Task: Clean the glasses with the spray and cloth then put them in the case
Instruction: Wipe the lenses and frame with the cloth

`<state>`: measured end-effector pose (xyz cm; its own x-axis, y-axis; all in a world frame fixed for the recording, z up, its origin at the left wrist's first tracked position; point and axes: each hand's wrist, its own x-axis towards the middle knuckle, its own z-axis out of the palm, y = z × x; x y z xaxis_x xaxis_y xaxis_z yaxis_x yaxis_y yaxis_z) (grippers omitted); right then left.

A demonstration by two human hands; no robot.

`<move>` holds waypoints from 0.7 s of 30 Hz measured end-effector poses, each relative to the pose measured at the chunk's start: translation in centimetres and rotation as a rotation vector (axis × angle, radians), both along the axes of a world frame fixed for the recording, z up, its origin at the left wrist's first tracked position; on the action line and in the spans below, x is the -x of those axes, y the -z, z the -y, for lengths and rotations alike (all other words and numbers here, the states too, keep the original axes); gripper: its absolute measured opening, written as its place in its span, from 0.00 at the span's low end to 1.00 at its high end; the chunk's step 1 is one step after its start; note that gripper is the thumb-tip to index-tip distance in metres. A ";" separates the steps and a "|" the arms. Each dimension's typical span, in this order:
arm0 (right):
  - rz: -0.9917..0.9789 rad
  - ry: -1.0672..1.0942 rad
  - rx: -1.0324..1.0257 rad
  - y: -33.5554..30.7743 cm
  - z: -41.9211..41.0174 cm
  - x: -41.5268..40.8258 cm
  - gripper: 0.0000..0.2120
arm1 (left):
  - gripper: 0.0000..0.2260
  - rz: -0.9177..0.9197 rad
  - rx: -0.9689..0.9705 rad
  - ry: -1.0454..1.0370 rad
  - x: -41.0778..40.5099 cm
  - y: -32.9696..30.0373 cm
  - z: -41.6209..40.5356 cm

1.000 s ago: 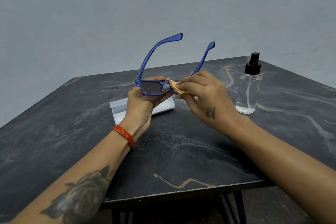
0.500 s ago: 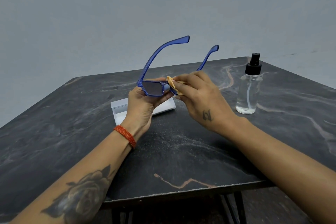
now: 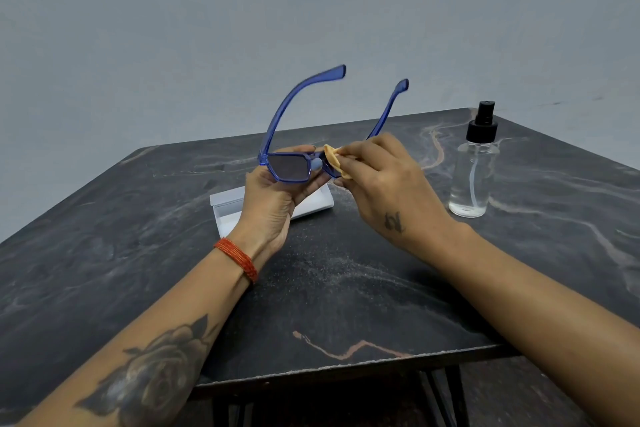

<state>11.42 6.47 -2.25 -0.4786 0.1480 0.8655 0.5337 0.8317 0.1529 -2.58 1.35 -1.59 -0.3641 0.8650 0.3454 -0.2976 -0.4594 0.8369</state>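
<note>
Blue-framed glasses (image 3: 289, 168) with dark lenses are held above the table, temples open and pointing up and away. My left hand (image 3: 273, 201) grips the frame around the left lens from below. My right hand (image 3: 384, 184) pinches a small yellow cloth (image 3: 333, 159) against the right lens, which the cloth and fingers hide. A white glasses case (image 3: 227, 206) lies open on the table just behind my left hand, partly hidden by it. A clear spray bottle (image 3: 475, 166) with a black pump top stands upright to the right.
The dark marble-patterned table (image 3: 346, 288) has its front edge near the bottom of the view and its far edge behind the bottle. A plain grey wall (image 3: 242, 28) rises behind it. Black table legs show below the front edge.
The glasses have tilted slightly, the temple tips shifting right then back. My right hand has slid the cloth up and across the right lens. Bottle and case have stayed put.
</note>
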 end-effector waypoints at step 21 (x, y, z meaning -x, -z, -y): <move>-0.042 -0.146 0.026 -0.2 0.1 0.0 0.08 | 0.13 -0.014 0.052 -0.008 0.3 0.4 -0.1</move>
